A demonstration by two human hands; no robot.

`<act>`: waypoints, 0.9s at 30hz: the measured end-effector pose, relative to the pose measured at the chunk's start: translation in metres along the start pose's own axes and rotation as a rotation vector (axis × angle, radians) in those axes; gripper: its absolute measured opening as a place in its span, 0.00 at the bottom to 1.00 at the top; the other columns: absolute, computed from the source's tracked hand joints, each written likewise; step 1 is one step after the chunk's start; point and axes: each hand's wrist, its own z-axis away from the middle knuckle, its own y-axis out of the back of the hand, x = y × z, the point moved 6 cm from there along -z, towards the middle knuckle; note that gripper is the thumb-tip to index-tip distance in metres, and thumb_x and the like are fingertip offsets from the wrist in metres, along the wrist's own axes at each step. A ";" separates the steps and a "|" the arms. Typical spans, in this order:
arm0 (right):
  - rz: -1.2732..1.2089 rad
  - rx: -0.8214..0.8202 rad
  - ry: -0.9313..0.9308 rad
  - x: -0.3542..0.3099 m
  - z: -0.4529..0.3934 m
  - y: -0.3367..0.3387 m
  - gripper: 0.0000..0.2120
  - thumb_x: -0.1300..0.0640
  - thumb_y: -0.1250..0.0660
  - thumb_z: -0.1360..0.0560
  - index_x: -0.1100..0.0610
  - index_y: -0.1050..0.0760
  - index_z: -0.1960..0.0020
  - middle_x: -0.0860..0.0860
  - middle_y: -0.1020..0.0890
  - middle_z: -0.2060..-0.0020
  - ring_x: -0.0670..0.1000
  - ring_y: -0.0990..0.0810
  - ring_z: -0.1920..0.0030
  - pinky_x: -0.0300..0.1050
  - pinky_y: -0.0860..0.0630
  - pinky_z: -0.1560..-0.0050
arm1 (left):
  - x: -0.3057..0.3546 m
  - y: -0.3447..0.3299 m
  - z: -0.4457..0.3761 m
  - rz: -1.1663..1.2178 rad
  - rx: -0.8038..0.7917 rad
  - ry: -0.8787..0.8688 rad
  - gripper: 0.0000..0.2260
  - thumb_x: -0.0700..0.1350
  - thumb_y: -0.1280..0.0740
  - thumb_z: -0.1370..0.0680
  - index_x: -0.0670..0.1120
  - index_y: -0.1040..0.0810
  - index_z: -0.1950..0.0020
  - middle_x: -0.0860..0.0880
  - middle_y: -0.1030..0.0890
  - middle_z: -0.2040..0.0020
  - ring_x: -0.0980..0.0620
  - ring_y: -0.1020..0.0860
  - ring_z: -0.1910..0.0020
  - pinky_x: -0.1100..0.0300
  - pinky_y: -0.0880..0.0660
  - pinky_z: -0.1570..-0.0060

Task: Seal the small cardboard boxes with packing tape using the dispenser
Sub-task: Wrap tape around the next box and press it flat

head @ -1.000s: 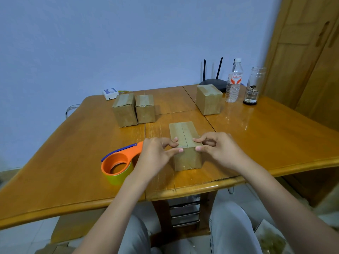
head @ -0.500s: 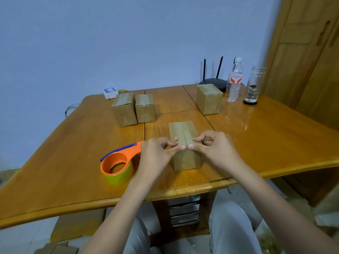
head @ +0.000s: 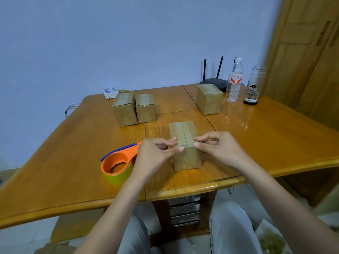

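Pinching the near top edge of the box (head: 184, 143), left hand (head: 156, 154) and right hand (head: 218, 149) flank its seam, running twelve-to-six; the dispenser (head: 119, 165) lies at nine o'clock, nearer the left.

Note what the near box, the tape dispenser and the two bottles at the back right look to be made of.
Near box: matte brown cardboard, with a centre flap seam on top. Tape dispenser: glossy orange plastic, apparently, holding a yellowish tape roll. Water bottle: thin clear plastic, judging by its ribbed walls and white cap. Printed bottle: clear, thicker-walled, probably glass, though the view leaves that open.
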 end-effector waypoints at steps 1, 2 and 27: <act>0.023 0.010 -0.006 0.000 0.001 -0.002 0.13 0.52 0.21 0.30 0.51 0.16 0.46 0.45 0.14 0.51 0.41 0.15 0.49 0.35 0.20 0.50 | -0.001 -0.003 0.002 -0.036 0.047 -0.021 0.14 0.46 0.18 0.33 0.44 0.13 0.50 0.52 0.14 0.47 0.63 0.17 0.47 0.62 0.20 0.45; 0.060 0.024 -0.007 0.000 0.001 -0.005 0.15 0.51 0.20 0.31 0.51 0.17 0.47 0.46 0.14 0.50 0.41 0.15 0.49 0.37 0.19 0.49 | -0.001 -0.005 0.004 -0.086 0.093 -0.048 0.15 0.46 0.18 0.34 0.44 0.13 0.50 0.52 0.14 0.47 0.63 0.18 0.47 0.63 0.20 0.44; 0.729 -0.188 -0.132 -0.040 -0.004 -0.017 0.51 0.25 0.45 0.28 0.58 0.51 0.18 0.58 0.32 0.24 0.59 0.29 0.28 0.53 0.29 0.32 | 0.003 -0.013 0.013 0.122 -0.235 -0.028 0.19 0.33 0.43 0.16 0.50 0.18 0.37 0.53 0.20 0.34 0.56 0.23 0.34 0.55 0.26 0.33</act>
